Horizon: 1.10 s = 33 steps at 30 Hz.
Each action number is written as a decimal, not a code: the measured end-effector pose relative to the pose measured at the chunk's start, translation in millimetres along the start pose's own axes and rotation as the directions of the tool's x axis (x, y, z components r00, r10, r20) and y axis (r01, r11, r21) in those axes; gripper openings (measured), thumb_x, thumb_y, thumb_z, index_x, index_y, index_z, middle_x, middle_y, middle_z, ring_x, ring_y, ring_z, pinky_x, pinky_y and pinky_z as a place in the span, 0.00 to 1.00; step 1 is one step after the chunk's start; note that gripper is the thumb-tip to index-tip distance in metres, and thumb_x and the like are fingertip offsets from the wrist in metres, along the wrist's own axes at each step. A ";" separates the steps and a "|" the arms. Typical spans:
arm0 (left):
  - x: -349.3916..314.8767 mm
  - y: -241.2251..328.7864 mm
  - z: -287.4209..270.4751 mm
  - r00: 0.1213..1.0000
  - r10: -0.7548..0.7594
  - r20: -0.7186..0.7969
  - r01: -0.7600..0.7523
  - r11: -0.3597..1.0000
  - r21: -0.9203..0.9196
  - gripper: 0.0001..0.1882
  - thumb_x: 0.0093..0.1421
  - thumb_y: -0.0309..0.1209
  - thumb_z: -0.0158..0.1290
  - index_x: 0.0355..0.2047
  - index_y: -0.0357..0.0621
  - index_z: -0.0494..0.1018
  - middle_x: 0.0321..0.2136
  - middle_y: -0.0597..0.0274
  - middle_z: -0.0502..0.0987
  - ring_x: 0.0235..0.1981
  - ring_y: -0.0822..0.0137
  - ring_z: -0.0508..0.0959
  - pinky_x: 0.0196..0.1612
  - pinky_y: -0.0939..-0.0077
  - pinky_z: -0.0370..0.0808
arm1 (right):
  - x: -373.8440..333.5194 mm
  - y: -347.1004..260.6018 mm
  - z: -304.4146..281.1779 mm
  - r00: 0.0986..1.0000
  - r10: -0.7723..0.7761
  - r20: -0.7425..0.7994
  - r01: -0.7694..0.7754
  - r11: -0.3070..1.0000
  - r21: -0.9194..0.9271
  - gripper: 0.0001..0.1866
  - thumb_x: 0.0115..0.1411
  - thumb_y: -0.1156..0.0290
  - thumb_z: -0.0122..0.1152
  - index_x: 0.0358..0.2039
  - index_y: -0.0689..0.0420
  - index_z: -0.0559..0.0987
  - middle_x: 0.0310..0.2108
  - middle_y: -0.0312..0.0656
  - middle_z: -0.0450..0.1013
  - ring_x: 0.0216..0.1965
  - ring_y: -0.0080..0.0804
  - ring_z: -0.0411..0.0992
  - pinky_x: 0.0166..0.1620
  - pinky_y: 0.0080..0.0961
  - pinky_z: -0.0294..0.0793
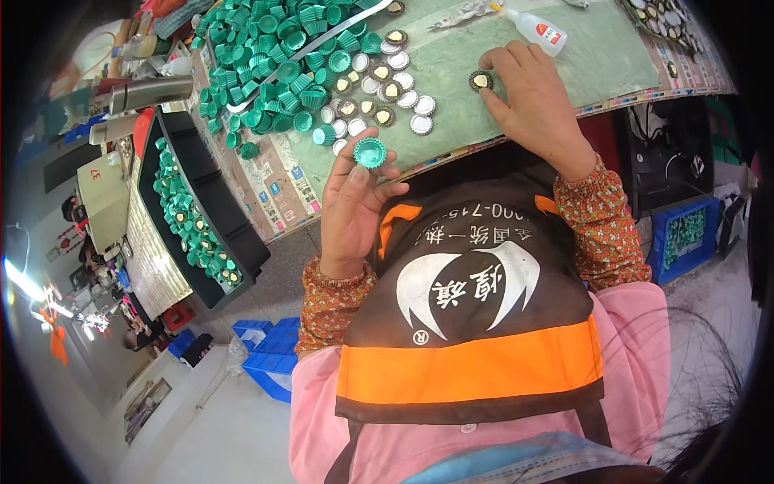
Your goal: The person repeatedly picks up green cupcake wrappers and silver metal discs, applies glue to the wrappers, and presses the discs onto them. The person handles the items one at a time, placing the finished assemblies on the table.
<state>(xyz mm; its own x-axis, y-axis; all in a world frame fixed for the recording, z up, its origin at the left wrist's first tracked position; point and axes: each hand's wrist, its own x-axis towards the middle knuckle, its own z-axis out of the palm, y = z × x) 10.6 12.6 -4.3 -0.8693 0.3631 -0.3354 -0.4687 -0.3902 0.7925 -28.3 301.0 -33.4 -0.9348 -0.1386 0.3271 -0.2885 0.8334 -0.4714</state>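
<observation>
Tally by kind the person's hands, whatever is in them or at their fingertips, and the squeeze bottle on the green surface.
Hands (left hand, right hand): 2
Green fluted cup, held in the left hand: 1
Dark round piece, at the right fingertips: 1
White squeeze bottle: 1
Total: 5

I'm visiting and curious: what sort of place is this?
Probably a small hand-assembly workshop: the worktable carries a heap of small green cups and a white bottle, and a black bin beside it holds more.
</observation>
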 end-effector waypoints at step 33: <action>-11.3 -19.3 6.8 0.987 -0.158 0.007 0.158 0.984 -0.084 0.25 0.67 0.25 0.51 0.63 0.40 0.61 0.54 0.57 0.73 0.53 0.67 0.77 0.53 0.68 0.80 | -25.1 -100.9 2.0 0.984 -0.176 0.020 0.155 0.907 0.391 0.11 0.54 0.74 0.61 0.38 0.61 0.74 0.35 0.46 0.68 0.41 0.45 0.68 0.45 0.36 0.71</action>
<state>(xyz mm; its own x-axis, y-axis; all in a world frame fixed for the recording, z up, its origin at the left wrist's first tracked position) 30.5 21.8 -12.3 -0.7830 0.4263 -0.4531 -0.6120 -0.3974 0.6837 23.8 219.3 4.3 -0.8732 -0.2941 0.3887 -0.4874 0.5259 -0.6971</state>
